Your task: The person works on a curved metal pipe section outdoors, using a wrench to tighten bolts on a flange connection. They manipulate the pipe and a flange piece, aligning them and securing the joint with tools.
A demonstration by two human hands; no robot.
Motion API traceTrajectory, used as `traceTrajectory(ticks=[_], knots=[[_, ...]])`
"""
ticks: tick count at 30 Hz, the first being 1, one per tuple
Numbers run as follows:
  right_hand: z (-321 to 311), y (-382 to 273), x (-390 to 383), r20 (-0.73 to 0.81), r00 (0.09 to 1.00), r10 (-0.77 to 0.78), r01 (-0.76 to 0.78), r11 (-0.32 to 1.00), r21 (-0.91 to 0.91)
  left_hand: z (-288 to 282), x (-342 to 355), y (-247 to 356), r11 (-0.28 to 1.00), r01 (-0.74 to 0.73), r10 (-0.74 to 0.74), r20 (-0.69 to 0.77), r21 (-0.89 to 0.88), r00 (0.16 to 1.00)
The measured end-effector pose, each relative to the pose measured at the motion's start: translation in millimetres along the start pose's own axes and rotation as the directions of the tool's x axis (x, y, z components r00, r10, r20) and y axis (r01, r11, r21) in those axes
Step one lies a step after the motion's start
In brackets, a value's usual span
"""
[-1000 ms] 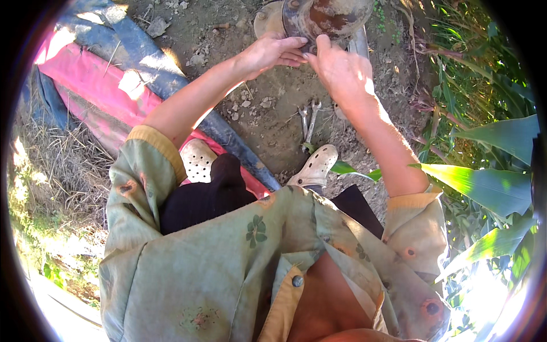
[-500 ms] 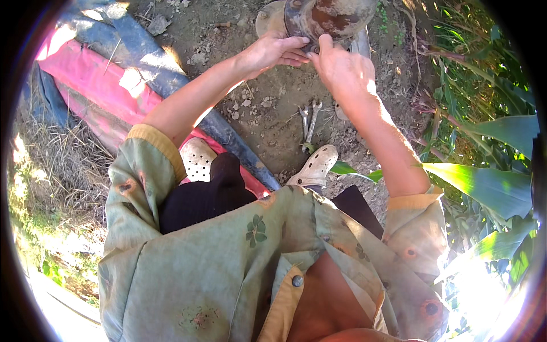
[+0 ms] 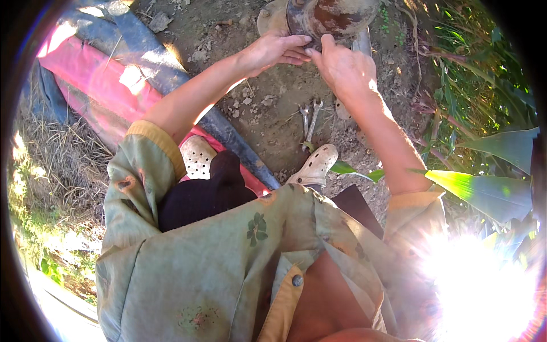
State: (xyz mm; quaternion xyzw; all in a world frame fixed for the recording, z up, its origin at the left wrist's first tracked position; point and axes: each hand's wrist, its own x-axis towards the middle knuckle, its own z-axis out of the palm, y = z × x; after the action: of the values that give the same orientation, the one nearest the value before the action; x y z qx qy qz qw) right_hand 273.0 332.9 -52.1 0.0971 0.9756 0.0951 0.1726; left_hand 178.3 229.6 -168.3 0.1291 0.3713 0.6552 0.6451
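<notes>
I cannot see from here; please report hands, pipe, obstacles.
Left hand, right hand close together at pipe; grip unclear. Pipe brownish, partly out of view. Wrenches on soil, not blocking.

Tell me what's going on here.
A person has both bare hands at a rusty flanged metal fitting. The left hand and right hand nearly meet at its near edge; what the fingertips grip, if anything, is too small to tell. Two wrenches lie on the dirt between hands and feet.
</notes>
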Motion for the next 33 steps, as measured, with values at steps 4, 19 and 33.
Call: traceTrajectory(ticks=[4,19,33], knots=[[5,0,-1,0.047,0.999,-0.009,0.009,1.000,-0.003,-1,-1,-2,1.000,-0.002,0.002,-0.011,-0.001,1.000],[2,-5,2,0.060,0.998,0.033,-0.032,0.999,-0.022,-3,3,-4,1.000,0.008,-0.008,0.011,-0.004,1.000],[2,-2,-2,0.040,0.999,0.001,-0.001,1.000,0.022,-1,1,-2,1.000,0.004,-0.004,0.012,0.013,1.000]])
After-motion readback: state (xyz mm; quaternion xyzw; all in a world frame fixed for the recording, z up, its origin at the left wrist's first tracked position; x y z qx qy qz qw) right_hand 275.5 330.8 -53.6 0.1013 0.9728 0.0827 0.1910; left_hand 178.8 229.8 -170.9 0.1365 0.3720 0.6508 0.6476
